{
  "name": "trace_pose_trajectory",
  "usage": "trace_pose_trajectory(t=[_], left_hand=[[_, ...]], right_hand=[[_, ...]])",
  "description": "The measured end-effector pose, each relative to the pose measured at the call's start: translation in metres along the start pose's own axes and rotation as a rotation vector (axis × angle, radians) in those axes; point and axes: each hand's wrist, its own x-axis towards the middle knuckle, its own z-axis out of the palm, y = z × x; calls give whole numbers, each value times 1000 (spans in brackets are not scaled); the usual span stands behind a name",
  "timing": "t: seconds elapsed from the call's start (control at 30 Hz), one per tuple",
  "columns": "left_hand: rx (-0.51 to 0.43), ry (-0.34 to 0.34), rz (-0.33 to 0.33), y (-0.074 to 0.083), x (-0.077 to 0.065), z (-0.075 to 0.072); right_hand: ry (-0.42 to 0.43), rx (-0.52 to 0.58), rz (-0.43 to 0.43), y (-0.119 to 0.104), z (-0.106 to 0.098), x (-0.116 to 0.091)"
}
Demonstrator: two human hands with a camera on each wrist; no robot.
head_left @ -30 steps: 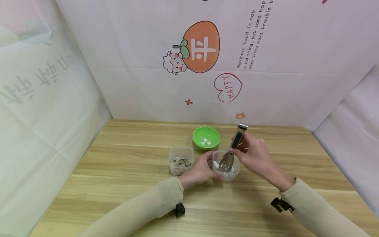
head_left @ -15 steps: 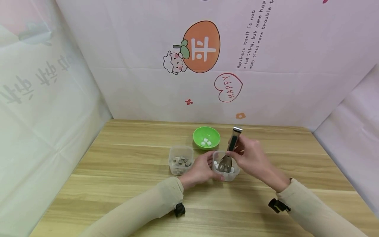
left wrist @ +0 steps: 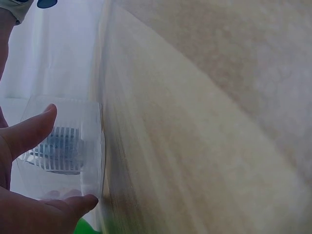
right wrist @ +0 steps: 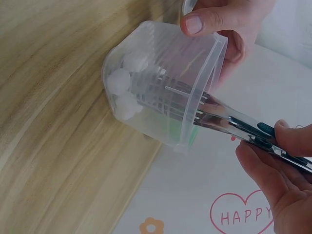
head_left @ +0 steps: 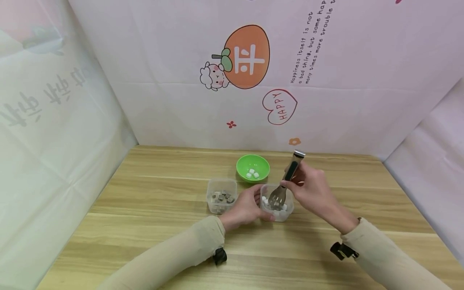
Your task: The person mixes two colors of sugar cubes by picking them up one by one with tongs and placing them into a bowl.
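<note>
Serving tongs (head_left: 290,172), pinched at the handle by the right hand (head_left: 312,186), slant into a clear plastic container (head_left: 280,217), heads below the fingers among white cubes (head_left: 284,208). Left hand (head_left: 247,206) grips the container. Step judged: picking up cubes; next requires a firm squeeze before lifting.

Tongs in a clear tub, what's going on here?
The person's right hand holds the tongs, their heads down inside the right clear tub among white cubes. The left hand grips that tub's side. The left clear tub holds small grayish pieces, and three white cubes sit in the green bowl farther back.
</note>
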Motion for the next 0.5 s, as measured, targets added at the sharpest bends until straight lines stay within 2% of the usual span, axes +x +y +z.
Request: trace_pose_trajectory(t=[0.27, 0.5], left_hand=[[-17, 0, -23, 2, -2, 0], [-3, 11, -16, 1, -1, 1]], right_hand=[[-19, 3, 35, 0, 0, -1], [-6, 12, 10, 0, 2, -3]])
